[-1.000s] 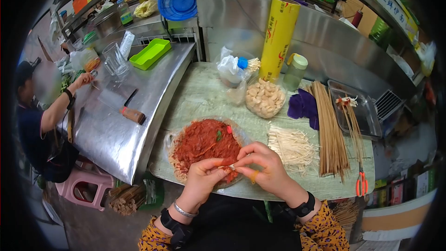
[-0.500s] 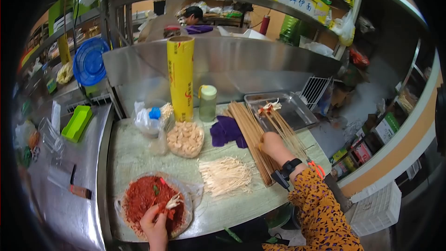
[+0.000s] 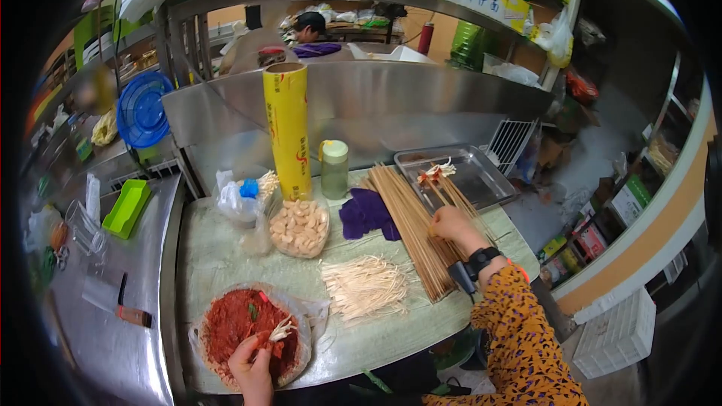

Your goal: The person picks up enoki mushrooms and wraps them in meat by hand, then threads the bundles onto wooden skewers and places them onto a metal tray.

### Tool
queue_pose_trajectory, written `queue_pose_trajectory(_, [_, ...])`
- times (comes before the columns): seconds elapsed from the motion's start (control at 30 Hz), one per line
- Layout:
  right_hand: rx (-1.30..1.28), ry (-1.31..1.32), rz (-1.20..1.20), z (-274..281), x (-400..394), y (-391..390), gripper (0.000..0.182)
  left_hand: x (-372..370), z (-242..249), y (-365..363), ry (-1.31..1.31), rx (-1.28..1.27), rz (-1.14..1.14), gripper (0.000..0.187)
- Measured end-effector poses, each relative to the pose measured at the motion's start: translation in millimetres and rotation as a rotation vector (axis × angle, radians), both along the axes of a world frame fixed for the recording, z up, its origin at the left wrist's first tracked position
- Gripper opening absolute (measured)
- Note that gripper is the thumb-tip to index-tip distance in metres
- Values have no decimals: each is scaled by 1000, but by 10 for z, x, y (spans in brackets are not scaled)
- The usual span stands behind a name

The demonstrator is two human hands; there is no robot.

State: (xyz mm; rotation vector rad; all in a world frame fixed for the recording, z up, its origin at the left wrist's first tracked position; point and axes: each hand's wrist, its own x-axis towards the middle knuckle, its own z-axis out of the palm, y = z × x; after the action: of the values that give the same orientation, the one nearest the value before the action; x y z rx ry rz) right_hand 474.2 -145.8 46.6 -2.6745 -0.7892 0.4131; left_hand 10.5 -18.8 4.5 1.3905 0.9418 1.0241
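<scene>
My left hand (image 3: 251, 367) pinches a small bundle of enoki mushrooms (image 3: 283, 328), its lower part wrapped in something red. The hand is over the bowl of red paste (image 3: 235, 321), which is lined with clear plastic. My right hand (image 3: 453, 227) is closed, its fingertips down at the long bamboo skewers (image 3: 406, 218); whatever is between them is hidden. Beyond that hand, skewers tipped with red-and-white enoki (image 3: 438, 171) lie across the edge of a metal tray (image 3: 489, 175). Loose enoki (image 3: 365, 286) lie in a flat pile between my hands.
A clear container of pale pieces (image 3: 299, 227), a yellow film roll (image 3: 289, 135), a green bottle (image 3: 335, 169) and purple cloth (image 3: 367, 214) stand or lie behind. On the left steel counter are a cleaver (image 3: 113, 297) and a green tray (image 3: 126, 209). A person (image 3: 308, 26) is beyond the partition.
My right hand has shifted slightly right and its wrist has turned over the skewers. My left hand stays over the paste with the enoki bundle. The view has tilted slightly.
</scene>
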Motion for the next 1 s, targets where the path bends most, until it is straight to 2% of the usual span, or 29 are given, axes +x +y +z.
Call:
queue_pose_trajectory(0.03, [108,39,21,108,-29,-40,13,-24,-49,43,25,96,-38,17])
queue_pose_trajectory(0.07, [213,83,43,224,-68,-77,16,-34,-49,31,39,86,-19,17])
queue_pose_trajectory(0.13, [462,384,70,470,-147,-186,25,-45,-38,23,22,35,12,18])
queue_pose_trajectory(0.2, [679,533,34,687,-374,-202,29,-52,-81,27,3,-11,36,18])
queue_pose_trajectory(0.23, [663,550,39,748,-524,-217,29,-27,-41,20,-41,-30,38,18])
queue_pose_trajectory(0.3, [913,770,63,803,-874,-176,26,-15,-46,44,-112,-41,33,18])
queue_pose_trajectory(0.4, [982,878,108,660,-1416,-50,19,29,165,25,-424,-308,-24,20])
queue_pose_trajectory(0.47, [975,911,166,508,-1803,73,16,60,265,7,-532,-385,2,16])
queue_pose_trajectory(0.53, [1118,903,203,362,-2160,173,16,94,313,-10,-619,-432,23,14])
queue_pose_trajectory(0.67, [1200,1000,263,147,-2726,286,16,99,256,11,-716,-493,48,18])
queue_pose_trajectory(0.77, [1167,1071,286,14,-2906,271,16,51,239,16,-731,-513,66,18])
queue_pose_trajectory(0.83, [1106,1129,345,5,-2947,249,12,25,251,21,-570,-500,61,22])
queue_pose_trajectory(0.87, [1113,1121,340,-23,-2950,237,12,18,237,23,-569,-501,50,22])
queue_pose_trajectory(0.93, [980,1314,486,-80,-2937,238,12,15,201,25,-405,-396,-8,24])
queue_pose_trajectory(0.97, [867,1338,497,-49,-2943,242,15,22,200,16,-392,-375,7,24])
queue_pose_trajectory(1.0, [875,1328,492,-9,-2930,240,15,19,165,17,-394,-374,-5,24])
